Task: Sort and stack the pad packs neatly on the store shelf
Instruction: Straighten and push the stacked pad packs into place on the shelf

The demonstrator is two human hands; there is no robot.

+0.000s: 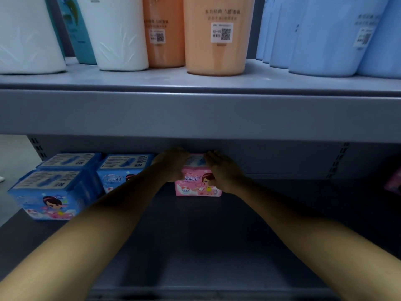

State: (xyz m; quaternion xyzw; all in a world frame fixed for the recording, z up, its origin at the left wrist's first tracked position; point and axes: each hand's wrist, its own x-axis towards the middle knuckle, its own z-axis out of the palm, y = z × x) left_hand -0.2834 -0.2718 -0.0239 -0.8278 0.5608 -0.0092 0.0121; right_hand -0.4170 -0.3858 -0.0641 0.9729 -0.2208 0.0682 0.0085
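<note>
A pink pad pack [198, 185] is held between two bare hands far back on the lower shelf [206, 231]. The left hand [173, 165] is pressed flat against one side of the pack, and the right hand [221, 170] is pressed against the other side, so the pack is squeezed between them. The pack is stood upright on the shelf, with a cartoon girl seen on its front. Just beside the left hand, on its outer side, a blue pad pack [121, 172] is seen, partly hidden by the left forearm. Further out from that hand, two more blue pad packs [56, 187] are lined up one behind the other. Above both hands, on the upper shelf [195, 114], tall bottles are stood in a row: white bottles [117, 33], orange bottles [217, 35] and light blue bottles [325, 35]. Well out past the right hand, a bit of a dark pink pack [393, 183] is seen at the edge.
</note>
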